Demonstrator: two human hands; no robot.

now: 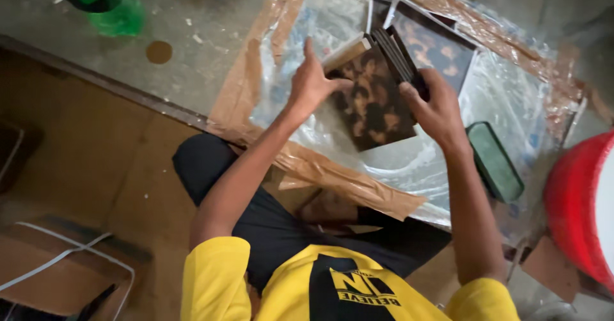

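Observation:
A stack of thin square boards [374, 94] with a dark brown and amber mottled face stands tilted on a clear plastic sheet [505, 90]. My left hand [312, 81] rests against the left edge of the front board, fingers spread. My right hand [435, 106] grips the right side of the stack, thumb over the board edges. Another mottled board [441, 46] lies flat just behind the stack.
A dark green flat rectangular block [494, 161] lies right of my right hand. Brown tape [332, 174] edges the plastic sheet. A red bucket [575, 199] stands at right, a green bottle [105, 1] at top left, a cardboard box [51, 270] at bottom left.

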